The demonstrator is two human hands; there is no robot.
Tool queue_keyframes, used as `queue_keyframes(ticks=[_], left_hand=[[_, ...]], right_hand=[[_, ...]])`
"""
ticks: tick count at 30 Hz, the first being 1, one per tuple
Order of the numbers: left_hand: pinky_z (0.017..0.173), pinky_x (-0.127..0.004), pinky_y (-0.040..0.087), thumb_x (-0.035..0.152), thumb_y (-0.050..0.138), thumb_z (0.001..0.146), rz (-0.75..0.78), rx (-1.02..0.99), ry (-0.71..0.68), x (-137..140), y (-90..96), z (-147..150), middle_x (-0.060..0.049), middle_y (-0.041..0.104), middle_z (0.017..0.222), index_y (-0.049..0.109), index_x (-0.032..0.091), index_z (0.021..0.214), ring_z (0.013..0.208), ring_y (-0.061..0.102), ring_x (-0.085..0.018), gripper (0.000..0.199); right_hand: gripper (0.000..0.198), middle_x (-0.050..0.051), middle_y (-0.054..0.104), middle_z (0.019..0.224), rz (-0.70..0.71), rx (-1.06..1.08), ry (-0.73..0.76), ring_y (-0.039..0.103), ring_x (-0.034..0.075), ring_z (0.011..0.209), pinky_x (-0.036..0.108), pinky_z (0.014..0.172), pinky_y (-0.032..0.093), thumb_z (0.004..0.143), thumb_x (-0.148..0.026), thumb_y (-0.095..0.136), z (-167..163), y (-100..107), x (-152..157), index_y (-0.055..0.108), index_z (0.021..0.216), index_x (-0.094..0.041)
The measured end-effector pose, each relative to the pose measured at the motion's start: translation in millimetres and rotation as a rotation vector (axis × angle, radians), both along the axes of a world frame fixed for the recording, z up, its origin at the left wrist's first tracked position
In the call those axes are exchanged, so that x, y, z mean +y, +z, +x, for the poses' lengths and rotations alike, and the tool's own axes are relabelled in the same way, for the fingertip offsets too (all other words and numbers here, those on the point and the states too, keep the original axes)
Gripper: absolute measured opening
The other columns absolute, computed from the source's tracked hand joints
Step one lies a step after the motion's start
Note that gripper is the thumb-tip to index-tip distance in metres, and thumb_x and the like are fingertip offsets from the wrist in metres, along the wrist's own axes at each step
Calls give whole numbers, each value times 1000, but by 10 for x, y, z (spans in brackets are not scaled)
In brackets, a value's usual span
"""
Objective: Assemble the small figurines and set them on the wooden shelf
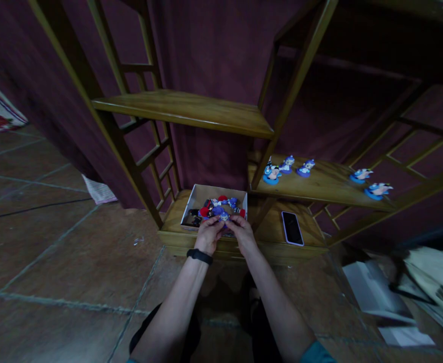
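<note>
Between my two hands, just over the near rim of a shallow cardboard box, is a small purple figurine [224, 217]. My left hand [209, 234], with a black band at the wrist, has its fingers closed on the figurine's left side. From the other side my right hand [241, 233] pinches it too. The cardboard box [196, 194] stands on the low wooden shelf and holds several more figurines [214, 204] in purple, red and black, lying jumbled together. My hands hide the front of the box in part.
On the shelf [327, 176] to the right stand two purple figurines [305, 168] and several blue-based ones [361, 175]. A phone [292, 228] lies on the bottom board. Wooden uprights [295, 85] and an upper shelf [183, 108] frame the space. Pale boxes [378, 291] lie on the floor at right.
</note>
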State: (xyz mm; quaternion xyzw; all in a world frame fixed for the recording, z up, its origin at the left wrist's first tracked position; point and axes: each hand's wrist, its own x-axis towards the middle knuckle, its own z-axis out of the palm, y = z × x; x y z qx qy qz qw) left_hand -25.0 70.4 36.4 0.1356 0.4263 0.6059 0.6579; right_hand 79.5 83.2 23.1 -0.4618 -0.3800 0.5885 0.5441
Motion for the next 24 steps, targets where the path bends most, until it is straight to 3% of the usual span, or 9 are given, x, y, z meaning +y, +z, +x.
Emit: queue_keyframes(ticks=[10,24], left_hand=[[63,-28,54,5,73,58,42,30,13,-12,-53,9,-4,68,69,65,11,79,67,66,-17,23],[63,-26,55,0,65,67,-28,-26,-27,37,-38,-45,-3,66,69,61,13,79,64,65,-14,18]], right_hand=[[28,-1,67,74,-53,83,-62,59,17,72,31,72,45,49,-33,77,-55,-214,47,66,72,-20],[28,-1,66,78,1,-92,-25,58,16,74,28,70,45,59,-41,69,1,-162,83,68,79,-21]])
